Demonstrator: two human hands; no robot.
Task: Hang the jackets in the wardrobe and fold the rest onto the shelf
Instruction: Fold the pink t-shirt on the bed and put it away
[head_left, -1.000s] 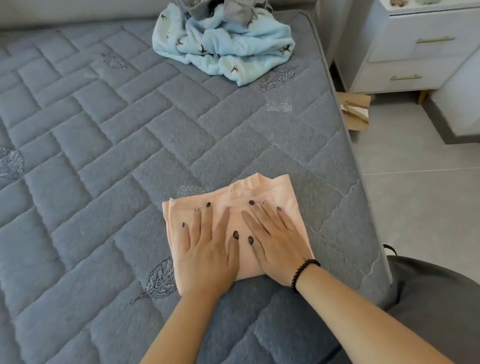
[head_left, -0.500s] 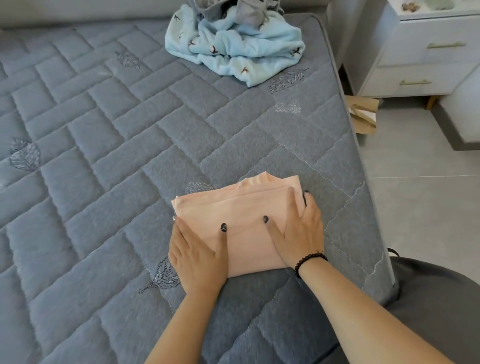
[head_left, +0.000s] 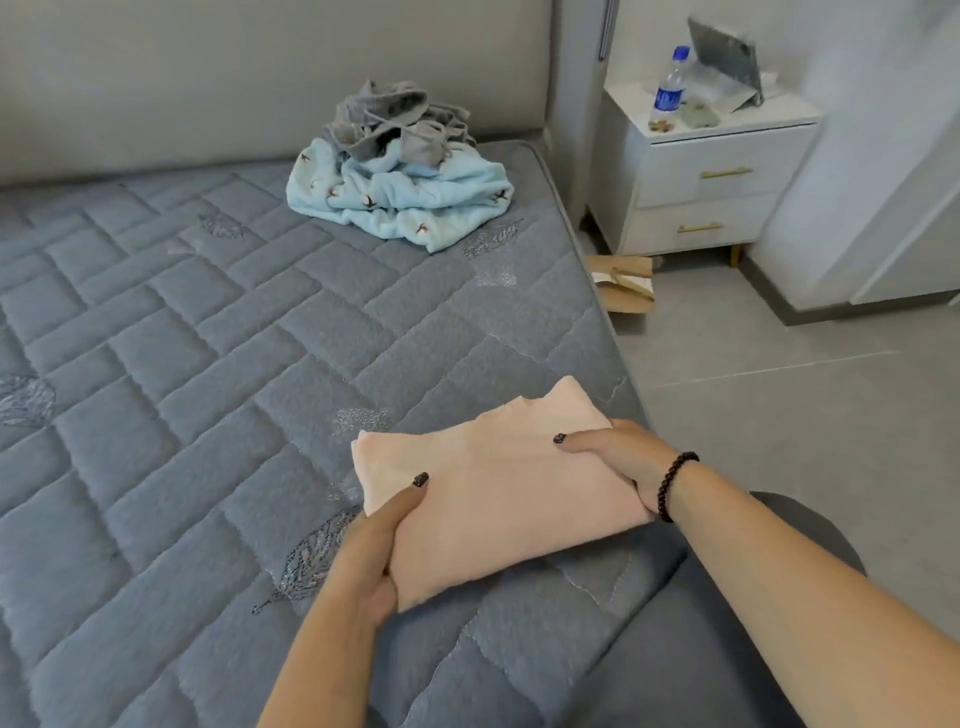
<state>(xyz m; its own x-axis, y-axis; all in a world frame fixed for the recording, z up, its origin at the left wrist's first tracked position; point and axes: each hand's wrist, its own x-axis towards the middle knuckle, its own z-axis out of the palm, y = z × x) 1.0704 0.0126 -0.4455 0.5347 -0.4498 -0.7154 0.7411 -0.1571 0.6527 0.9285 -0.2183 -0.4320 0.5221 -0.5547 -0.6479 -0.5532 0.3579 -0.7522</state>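
Observation:
A folded peach garment (head_left: 498, 483) is held just above the near right corner of the grey quilted mattress (head_left: 182, 364). My left hand (head_left: 374, 551) grips its near left edge, thumb on top and fingers underneath. My right hand (head_left: 623, 462) grips its right edge the same way, a dark bead bracelet on the wrist. Far back on the mattress lies a crumpled light blue garment (head_left: 410, 202) with a grey knitted piece (head_left: 395, 124) heaped on it.
A white nightstand (head_left: 711, 176) with two drawers stands right of the bed, with a water bottle (head_left: 667, 93) on top. A brown paper bag (head_left: 623, 283) lies on the grey floor beside the mattress. A pale headboard (head_left: 208, 78) runs along the back.
My hands went from pressing flat on the peach garment to gripping its two sides and lifting it off the mattress. The view has tilted up, showing the headboard and nightstand top.

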